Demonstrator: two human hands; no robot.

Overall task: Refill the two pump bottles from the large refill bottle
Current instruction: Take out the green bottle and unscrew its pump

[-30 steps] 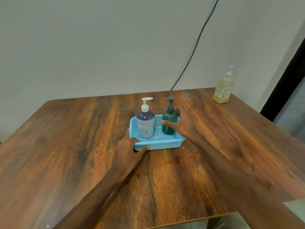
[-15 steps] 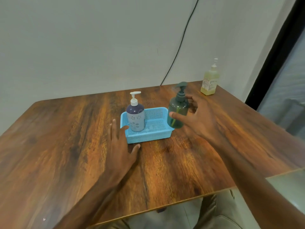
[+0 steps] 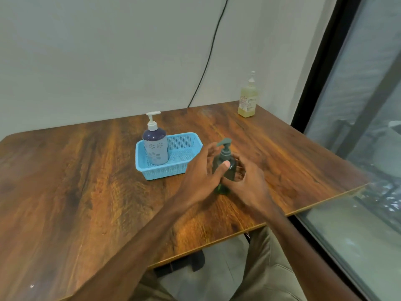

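Where the wooden table (image 3: 86, 192) runs toward the wall, a blue basket (image 3: 184, 140) holds the purple pump bottle (image 3: 155, 148) upright in its left half. Just right of the basket the green pump bottle (image 3: 226, 168) stands on the table, with the right hand (image 3: 249, 185) wrapped round its body and the left hand (image 3: 201, 172) beside it, fingers (image 3: 209, 149) spread loosely, thumb touching its shoulder. Well apart, the yellowish refill bottle (image 3: 247, 101) waits at the far right corner.
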